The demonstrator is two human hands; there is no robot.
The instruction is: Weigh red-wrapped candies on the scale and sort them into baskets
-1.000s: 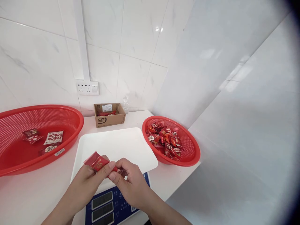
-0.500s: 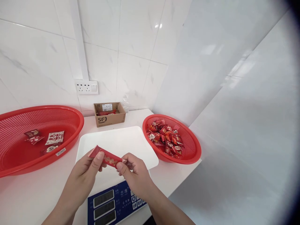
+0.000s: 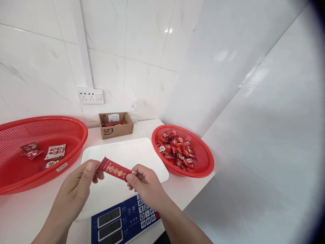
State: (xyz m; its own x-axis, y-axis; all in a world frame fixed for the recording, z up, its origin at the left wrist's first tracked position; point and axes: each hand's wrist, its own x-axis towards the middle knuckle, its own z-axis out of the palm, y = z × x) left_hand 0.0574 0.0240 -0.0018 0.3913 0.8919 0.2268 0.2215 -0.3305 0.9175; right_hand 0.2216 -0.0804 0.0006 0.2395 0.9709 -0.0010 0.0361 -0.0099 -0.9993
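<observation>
A flat red packet [image 3: 114, 169] with gold print is stretched between both hands above the white scale tray [image 3: 142, 152]. My left hand [image 3: 76, 184] pinches its left end; my right hand [image 3: 144, 183] pinches its right end. Below them is the blue scale panel [image 3: 124, 220] with displays and keys. A small red basket [image 3: 200, 166] full of red wrapped candies [image 3: 175, 149] sits to the right. A large red basket [image 3: 76, 135] on the left holds a few packets [image 3: 54, 151].
An open cardboard box [image 3: 116, 129] stands against the tiled wall behind the scale. A wall socket [image 3: 90, 96] is above it. A white panel closes off the right side, and the counter edge runs just past the small basket.
The packet was bunched between my hands and is now pulled out flat and straight. My hands have moved apart, and the view has shifted slightly.
</observation>
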